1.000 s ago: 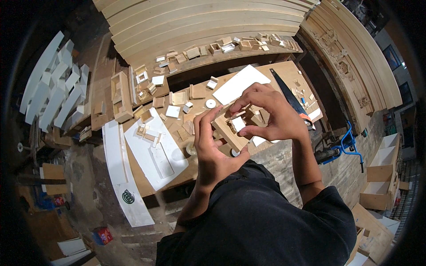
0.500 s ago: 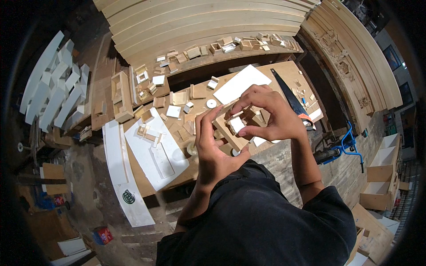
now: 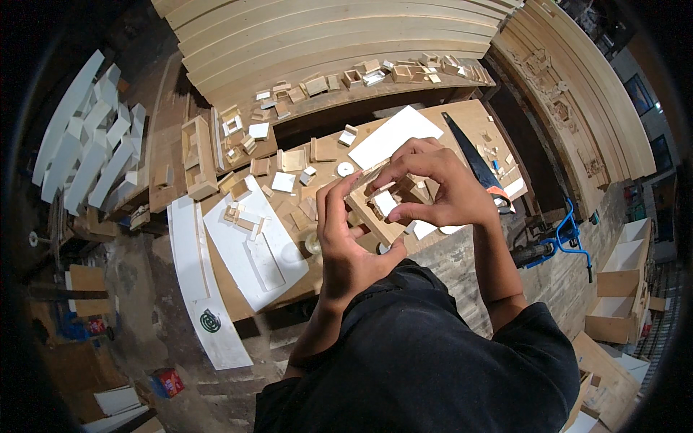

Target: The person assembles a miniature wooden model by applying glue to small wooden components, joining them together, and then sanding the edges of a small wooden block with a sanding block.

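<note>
Above the near edge of the workbench [image 3: 238, 292], I hold up a small open wooden box [image 3: 382, 228]. My left hand [image 3: 348, 249] grips it from the left, fingers along its far side and thumb at the near corner. Over its right side curls my right hand [image 3: 456, 189], which pinches a small white-faced wooden block [image 3: 385, 203] between thumb and fingers at the box's opening. Part of the box is hidden behind the right hand. To the right of that hand lies a handsaw [image 3: 469, 151] with an orange-and-black handle.
White panels [image 3: 281, 278] and a white sheet [image 3: 393, 137] lie on the bench among small wooden boxes and offcuts. A rear ledge carries several more small boxes [image 3: 315, 85]. Stacked boards [image 3: 339, 36] rise behind. A blue-framed bike [image 3: 570, 238] stands at the right.
Hardly anything differs. Both hands keep the same grip on the box and block, and the surrounding view has shifted very slightly.
</note>
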{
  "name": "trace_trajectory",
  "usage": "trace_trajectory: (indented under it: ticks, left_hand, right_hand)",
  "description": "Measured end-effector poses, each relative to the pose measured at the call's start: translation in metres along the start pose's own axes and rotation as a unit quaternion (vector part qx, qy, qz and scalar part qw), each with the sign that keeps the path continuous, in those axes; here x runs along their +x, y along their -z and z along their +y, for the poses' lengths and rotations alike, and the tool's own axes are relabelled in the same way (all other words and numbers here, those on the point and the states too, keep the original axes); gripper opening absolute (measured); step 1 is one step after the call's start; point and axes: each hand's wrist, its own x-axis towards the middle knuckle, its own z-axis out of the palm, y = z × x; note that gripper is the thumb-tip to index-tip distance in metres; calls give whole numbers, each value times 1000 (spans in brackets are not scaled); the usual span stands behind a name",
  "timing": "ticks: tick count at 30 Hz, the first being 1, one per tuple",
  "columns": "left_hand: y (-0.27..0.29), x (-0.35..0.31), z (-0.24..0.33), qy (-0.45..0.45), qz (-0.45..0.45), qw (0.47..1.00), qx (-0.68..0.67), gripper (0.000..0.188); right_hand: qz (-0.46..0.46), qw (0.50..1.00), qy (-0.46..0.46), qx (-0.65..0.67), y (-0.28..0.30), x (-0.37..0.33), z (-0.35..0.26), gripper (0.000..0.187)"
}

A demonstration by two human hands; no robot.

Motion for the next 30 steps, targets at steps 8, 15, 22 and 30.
trace_trajectory:
  ticks: [8,15,22,30]
  left_hand:
    - [0,2,1,4,0,1000,-4,86]
    - [-1,2,0,-4,-2,1000,0,86]
    - [-1,2,1,6,-2,1000,-17,86]
    - [-2,2,2,4,0,1000,-20,87]
  right_hand:
    - [8,1000,4,7,1,3,-2,44]
    - [5,1000,4,-12,1,2,-2,43]
    - [4,1000,10,-9,5,2,-3,45]
    - [8,1000,15,0,6,2,0,43]
